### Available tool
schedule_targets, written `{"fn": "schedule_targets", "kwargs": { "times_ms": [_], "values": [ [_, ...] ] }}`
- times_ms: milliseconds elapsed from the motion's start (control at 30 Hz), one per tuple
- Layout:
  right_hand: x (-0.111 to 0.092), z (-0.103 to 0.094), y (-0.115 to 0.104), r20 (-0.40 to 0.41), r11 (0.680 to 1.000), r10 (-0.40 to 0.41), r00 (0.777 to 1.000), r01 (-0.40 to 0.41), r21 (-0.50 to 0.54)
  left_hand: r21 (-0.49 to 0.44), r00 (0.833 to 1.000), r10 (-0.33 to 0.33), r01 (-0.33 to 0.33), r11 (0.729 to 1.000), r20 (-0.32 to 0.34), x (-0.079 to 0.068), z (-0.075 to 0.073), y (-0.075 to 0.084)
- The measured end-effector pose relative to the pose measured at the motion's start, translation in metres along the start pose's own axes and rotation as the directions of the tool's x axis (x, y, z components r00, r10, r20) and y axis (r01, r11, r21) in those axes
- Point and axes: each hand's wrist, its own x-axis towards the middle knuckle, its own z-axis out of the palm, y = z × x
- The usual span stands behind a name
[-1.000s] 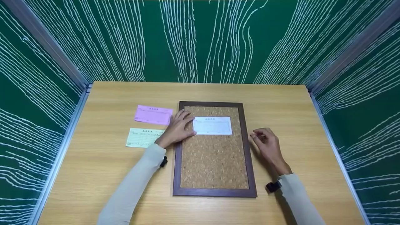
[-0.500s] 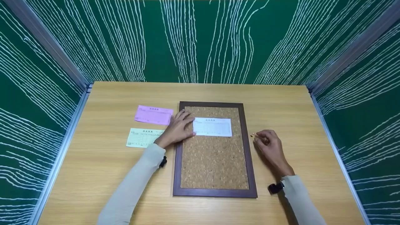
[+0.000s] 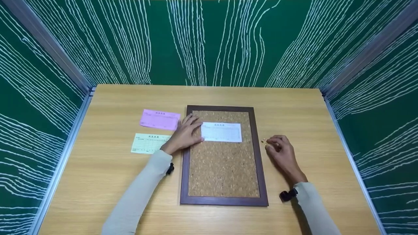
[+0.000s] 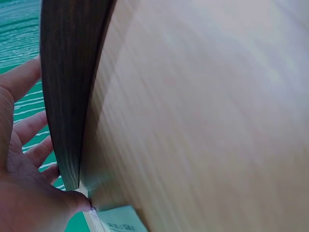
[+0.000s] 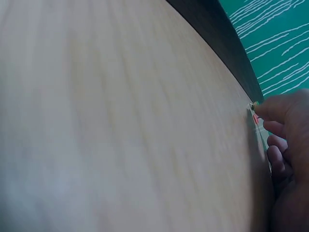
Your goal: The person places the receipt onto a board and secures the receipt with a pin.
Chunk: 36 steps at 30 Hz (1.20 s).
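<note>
My left hand (image 3: 186, 133) lies with spread fingers across the left frame of a cork board (image 3: 223, 169), its finger and thumb tips at the left edge of a white paper slip (image 3: 222, 132) on the cork. In the left wrist view, the fingers reach over the dark frame (image 4: 72, 87). Just right of the board, my right hand (image 3: 282, 153) has curled fingers, thumb and forefinger pinching at a tiny gold pin (image 3: 265, 144). Other tiny pins (image 3: 262, 141) lie by the fingertips. In the right wrist view, small coloured bits (image 5: 255, 117) show at the fingertip.
A pink slip (image 3: 160, 119) and a green slip (image 3: 150, 143) lie on the wooden table (image 3: 98, 182) left of the board. The left hand and wrist partly cover the green one. Green walls with white lines (image 3: 209, 42) enclose the table's back and sides.
My right hand has shifted slightly right and down, bringing the tiny pins by its fingertips into view. The left hand, board and slips hold their places.
</note>
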Motion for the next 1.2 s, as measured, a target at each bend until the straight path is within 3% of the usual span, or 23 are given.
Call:
{"fn": "schedule_targets", "kwargs": {
  "times_ms": [367,1200],
  "values": [
    [0.0031,0.0047,0.0008,-0.031,0.999,-0.018,0.999,0.017,-0.038,0.005,1.0,-0.02,0.02,1.0,0.013,0.0019,-0.0008,0.0014],
    [0.0029,0.0053,0.0018,-0.11,0.999,-0.008,0.994,0.013,0.046,0.007,1.0,0.006,-0.005,1.0,-0.012,0.0009,0.0024,-0.0013]
  ]
}}
